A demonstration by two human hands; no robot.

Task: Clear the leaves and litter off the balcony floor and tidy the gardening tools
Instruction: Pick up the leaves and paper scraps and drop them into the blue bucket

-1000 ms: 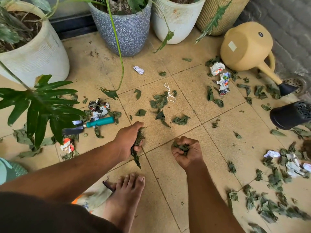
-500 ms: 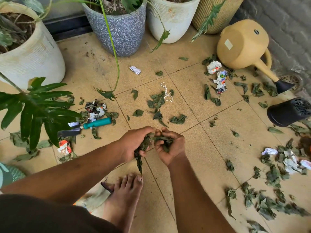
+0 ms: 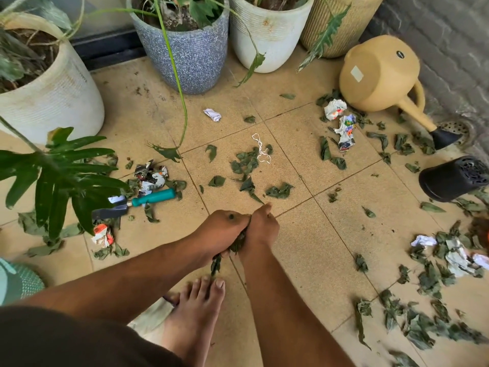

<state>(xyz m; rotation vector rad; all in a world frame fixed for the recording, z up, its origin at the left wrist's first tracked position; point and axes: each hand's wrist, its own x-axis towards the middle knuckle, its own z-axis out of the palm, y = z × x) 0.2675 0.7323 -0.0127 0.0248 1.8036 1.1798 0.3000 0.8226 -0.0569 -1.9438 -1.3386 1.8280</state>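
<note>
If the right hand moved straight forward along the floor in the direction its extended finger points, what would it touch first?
Probably the dark green leaf just beyond the right hand, whose extended finger points up and slightly left. The crumpled leaf lies slightly right of that line. Depth is hard to judge.

Beside the matt, grainy tan floor tiles (image 3: 312, 250), the watering can (image 3: 381, 75) looks smooth matt plastic. Near it lie crumpled printed paper scraps (image 3: 344, 128) and limp, dull leaves (image 3: 246, 162). Well left of the can, a trowel (image 3: 137, 202) has a glossy teal plastic handle and dark metal blade.
</note>
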